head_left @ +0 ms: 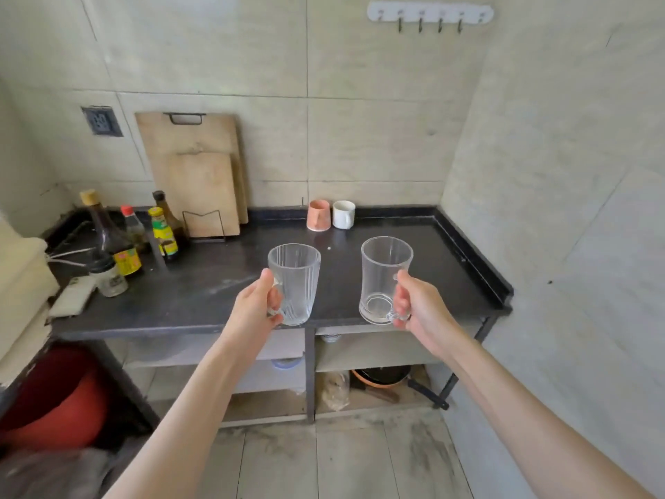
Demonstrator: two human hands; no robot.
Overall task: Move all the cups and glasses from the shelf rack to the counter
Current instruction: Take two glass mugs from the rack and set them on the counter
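A: What do the two hands hold?

B: The left hand (257,304), in the centre of the frame, is closed around the handle of a ribbed glass mug (294,282). The thumb is on top of the handle and the fingers are curled through it. The right hand (414,304), a little right of centre, grips the handle of a smooth glass mug (385,279) in the same way. Both mugs are upright and empty.

A: Do they stand on the counter?

B: I cannot tell for sure. Both appear in front of the near edge of the dark counter (449,268), and their bottoms are at the level of that edge. They are apart from each other.

A: Are other cups on the counter?

B: Yes. At the back, in the upper middle of the frame, a pink cup (319,215) and a white cup (343,214) stand just beside each other near the wall.

A: And what is on the left side?

B: Some sauce bottles (122,243) stand in a group there. Behind them, two wooden cutting boards (201,174) lean against the tiled wall. In the upper right of the frame, a hook rail (430,13) is fixed on the wall.
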